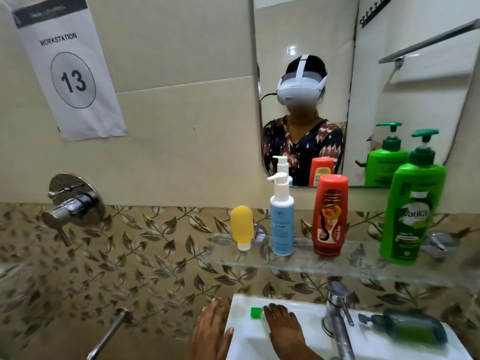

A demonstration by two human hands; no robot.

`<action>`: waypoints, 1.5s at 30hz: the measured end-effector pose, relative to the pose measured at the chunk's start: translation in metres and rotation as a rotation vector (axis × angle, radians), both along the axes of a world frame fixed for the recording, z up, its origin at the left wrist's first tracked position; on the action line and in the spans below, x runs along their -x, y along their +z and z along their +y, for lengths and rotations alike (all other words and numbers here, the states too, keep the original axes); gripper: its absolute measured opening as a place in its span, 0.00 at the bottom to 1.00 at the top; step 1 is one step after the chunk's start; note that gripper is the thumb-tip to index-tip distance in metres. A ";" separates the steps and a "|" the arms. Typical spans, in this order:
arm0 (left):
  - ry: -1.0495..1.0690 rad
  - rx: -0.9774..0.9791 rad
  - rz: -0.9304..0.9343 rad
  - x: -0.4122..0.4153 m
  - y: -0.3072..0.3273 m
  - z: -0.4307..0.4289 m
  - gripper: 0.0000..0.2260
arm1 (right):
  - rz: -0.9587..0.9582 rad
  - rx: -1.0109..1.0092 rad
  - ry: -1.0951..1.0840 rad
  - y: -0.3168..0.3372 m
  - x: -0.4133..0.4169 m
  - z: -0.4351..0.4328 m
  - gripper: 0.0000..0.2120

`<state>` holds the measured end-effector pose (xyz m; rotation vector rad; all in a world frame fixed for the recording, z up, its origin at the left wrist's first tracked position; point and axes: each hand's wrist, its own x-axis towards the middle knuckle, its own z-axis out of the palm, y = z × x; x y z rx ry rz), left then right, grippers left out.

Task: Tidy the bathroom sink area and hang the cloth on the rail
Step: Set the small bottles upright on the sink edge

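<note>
The right hand is lying palm-down over a green-capped item on the white sink rim; whether its fingers are closing on it I cannot tell. The left hand, fingers spread, is resting just left of that, against the sink's edge. No cloth is showing.

Glass shelf: yellow tube, blue pump bottle, red bottle, green bottle.

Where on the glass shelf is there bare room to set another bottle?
The glass shelf is bare at its left end, left of the yellow bottle, though narrow, and along its front edge. Small gaps separate the blue pump bottle, red bottle and green pump bottle; the widest lies between red and green.
</note>
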<state>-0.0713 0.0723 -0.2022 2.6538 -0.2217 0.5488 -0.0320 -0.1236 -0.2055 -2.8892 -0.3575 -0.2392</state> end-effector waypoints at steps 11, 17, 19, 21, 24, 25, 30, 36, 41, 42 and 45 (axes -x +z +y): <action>-0.009 -0.014 0.070 0.001 0.017 -0.004 0.16 | 0.280 0.281 0.015 -0.003 -0.031 -0.008 0.20; 0.009 0.028 0.043 0.003 0.014 -0.001 0.16 | 0.298 0.127 -0.021 -0.003 -0.041 -0.007 0.22; 0.026 0.126 0.061 0.005 0.013 -0.001 0.19 | 0.312 -0.074 -0.025 -0.004 -0.040 -0.008 0.21; 0.014 0.162 0.069 0.006 0.013 -0.001 0.21 | 0.316 -0.333 -0.031 -0.007 -0.037 -0.007 0.26; 0.004 0.186 0.072 0.009 0.018 -0.001 0.25 | 0.327 -0.633 -0.042 -0.009 -0.036 -0.001 0.29; -0.006 0.194 0.078 0.010 0.018 -0.001 0.25 | 0.333 -0.688 -0.052 -0.009 -0.035 0.000 0.27; -0.001 0.201 0.143 0.012 0.018 0.004 0.27 | 0.338 -0.760 -0.067 -0.014 -0.034 -0.001 0.20; 0.005 0.203 0.160 0.018 0.023 0.006 0.27 | 0.373 -0.775 -0.083 -0.011 -0.034 0.001 0.23; -0.002 0.180 0.172 0.017 0.020 0.006 0.22 | 0.372 -0.744 -0.083 -0.010 -0.032 0.003 0.25; -0.003 0.174 0.172 0.017 0.019 0.006 0.22 | 0.378 -0.747 -0.086 -0.010 -0.031 0.003 0.26; -0.009 0.172 0.173 0.017 0.016 0.003 0.22 | 0.393 -0.757 -0.111 -0.009 -0.030 0.002 0.28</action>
